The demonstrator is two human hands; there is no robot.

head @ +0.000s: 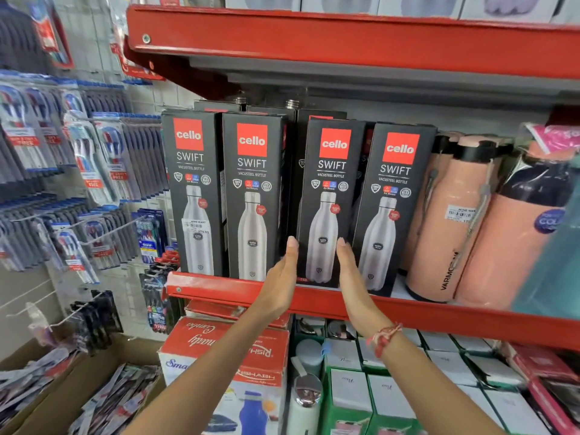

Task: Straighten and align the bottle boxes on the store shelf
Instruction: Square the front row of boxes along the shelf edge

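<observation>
Several black "cello SWIFT" bottle boxes stand upright in a front row on the red shelf [219,285], with more boxes behind them. The third box [326,171] is turned slightly and sits a little apart from the second box [251,164]. It overlaps the fourth box [392,174]. My left hand [282,277] lies flat against the third box's lower left side. My right hand [351,274] presses its lower right edge, fingers straight, so the box is clasped between both palms. The leftmost box [191,158] carries a price sticker.
Peach bottles [448,240] stand right of the boxes. Another red shelf [314,36] hangs close above. Toothbrush packs [78,158] hang on hooks to the left. Below are a red-and-white carton [226,346], small white boxes [389,394] and cardboard bins [47,387].
</observation>
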